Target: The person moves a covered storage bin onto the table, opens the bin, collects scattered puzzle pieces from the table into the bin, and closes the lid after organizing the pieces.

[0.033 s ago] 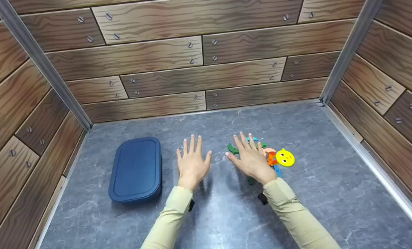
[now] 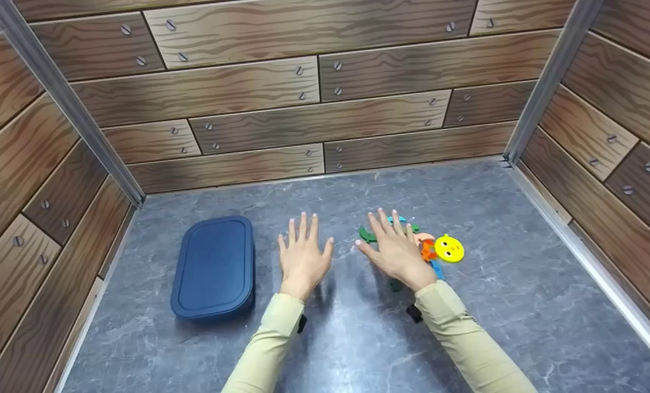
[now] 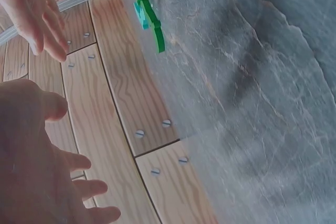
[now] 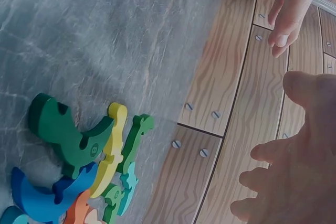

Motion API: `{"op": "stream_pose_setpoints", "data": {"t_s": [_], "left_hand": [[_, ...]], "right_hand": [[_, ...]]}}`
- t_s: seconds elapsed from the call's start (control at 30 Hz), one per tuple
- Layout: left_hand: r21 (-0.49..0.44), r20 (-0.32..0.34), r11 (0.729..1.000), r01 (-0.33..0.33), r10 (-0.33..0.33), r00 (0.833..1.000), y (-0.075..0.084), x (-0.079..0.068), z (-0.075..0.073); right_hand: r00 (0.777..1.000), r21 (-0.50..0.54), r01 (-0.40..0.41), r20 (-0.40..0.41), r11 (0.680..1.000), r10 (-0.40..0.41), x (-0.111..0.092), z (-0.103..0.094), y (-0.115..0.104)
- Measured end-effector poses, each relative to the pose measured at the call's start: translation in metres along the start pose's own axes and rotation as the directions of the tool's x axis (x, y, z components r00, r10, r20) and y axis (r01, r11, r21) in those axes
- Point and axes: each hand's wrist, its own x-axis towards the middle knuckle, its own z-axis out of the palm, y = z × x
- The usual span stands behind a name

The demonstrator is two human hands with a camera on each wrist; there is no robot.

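My left hand hovers above the grey table with fingers straight and spread, holding nothing. To its left stands a dark blue lidded box. My right hand, also spread and holding nothing, is over a group of colourful toy pieces and hides part of them in the head view. A round yellow face piece lies just right of that hand. In the right wrist view I see a dark green animal-shaped piece, a blue curved piece and a long yellow piece close together below the hand.
Wood-patterned panels wall the table at the back and both sides. Metal strips run along the edges. The grey tabletop stretches in front of and between the hands.
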Motion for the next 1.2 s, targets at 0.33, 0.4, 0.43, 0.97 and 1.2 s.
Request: {"op": "stream_pose_setpoints", "data": {"t_s": [0.33,0.4,0.43,0.97,1.2], "left_hand": [[-0.023,0.007,1.0,0.016,-0.016,1.0,-0.005,-0.003,0.008],[-0.025,0.002,0.999,0.021,-0.02,1.0,-0.006,-0.004,0.009],[-0.026,-0.002,0.999,0.022,-0.022,1.0,-0.007,-0.004,0.009],[-0.053,-0.017,0.997,0.054,-0.055,0.998,-0.019,-0.009,0.005],[-0.057,-0.034,0.995,0.083,-0.085,0.996,-0.03,-0.013,0.002]], "right_hand": [[1.0,-0.006,0.002,-0.014,1.0,-0.002,-0.001,0.005,-0.003],[1.0,-0.004,0.005,-0.019,1.0,-0.005,-0.001,0.006,-0.004],[1.0,-0.011,0.006,-0.02,1.0,-0.006,-0.001,0.007,-0.005],[0.998,0.107,0.021,-0.059,0.994,-0.015,0.002,0.016,-0.014],[0.996,0.167,0.033,-0.088,0.986,-0.018,0.008,0.026,-0.024]]}}
